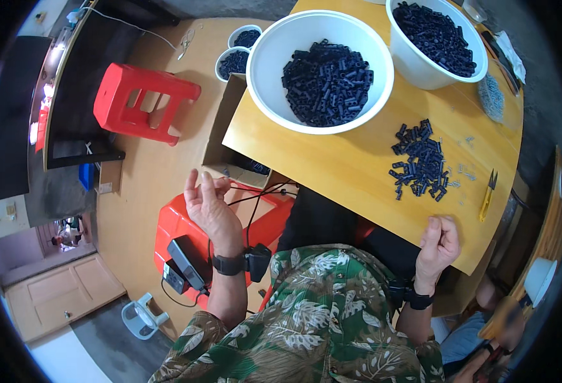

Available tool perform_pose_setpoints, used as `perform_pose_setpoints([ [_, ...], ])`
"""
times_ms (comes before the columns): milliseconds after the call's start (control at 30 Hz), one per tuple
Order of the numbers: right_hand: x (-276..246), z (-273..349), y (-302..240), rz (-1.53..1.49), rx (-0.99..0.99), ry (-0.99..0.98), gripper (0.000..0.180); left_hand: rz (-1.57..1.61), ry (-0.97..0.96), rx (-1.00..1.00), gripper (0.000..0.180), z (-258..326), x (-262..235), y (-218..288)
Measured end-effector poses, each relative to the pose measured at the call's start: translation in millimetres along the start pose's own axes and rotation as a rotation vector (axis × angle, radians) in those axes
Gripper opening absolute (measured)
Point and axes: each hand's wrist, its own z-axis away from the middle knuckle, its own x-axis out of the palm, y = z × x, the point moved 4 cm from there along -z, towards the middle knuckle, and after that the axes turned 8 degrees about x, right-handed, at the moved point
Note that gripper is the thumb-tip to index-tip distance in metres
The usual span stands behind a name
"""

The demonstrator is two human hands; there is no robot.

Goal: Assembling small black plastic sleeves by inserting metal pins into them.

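1. Yellow counter (pixel 351 169) at right, bearing black parts (pixel 422 155), piled on the far side of the right hand (pixel 440 239): fingers curled, contents impossible to tell.
2. Left hand (pixel 214 207), fingers apart, above a near red stool (pixel 172 223).
3. Tan floor (pixel 124 233) at left.

The tabletop (pixel 357 159) looks like smooth wood with a soft sheen. The wide white bowl (pixel 265 70) is smooth plastic — faintly glossy — while the loose black pieces (pixel 421 159) look like rather matt plastic. The far stool (pixel 118 99) is shiny plastic, the box (pixel 221 131) dull cardboard, the shirt (pixel 319 306) matt cloth.
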Motion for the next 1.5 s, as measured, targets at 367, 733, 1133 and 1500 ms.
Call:
perform_pose_setpoints([
  [367, 8.4, -1.7, -10.1, 0.008, 0.008, 0.021, 0.01, 0.959, -1.453, 0.057, 0.021, 64.5, 102.5, 100.2],
  [733, 6.5, -2.0, -7.8, 0.035, 0.032, 0.047, 0.008, 1.326, -1.295, -0.228, 0.025, 131.9, 114.4, 128.2],
  [1133, 2.0, -30.1, -17.9, 0.238, -0.034, 0.21, 0.005, 1.293, -1.33, -0.046, 0.034, 133.6, 114.9, 112.5],
  [1500, 7.3, -37.4, -25.2, 0.292, 0.048, 0.184, 0.01, 1.217, -1.462, -0.127, 0.032, 135.1, 126.7, 123.5],
])
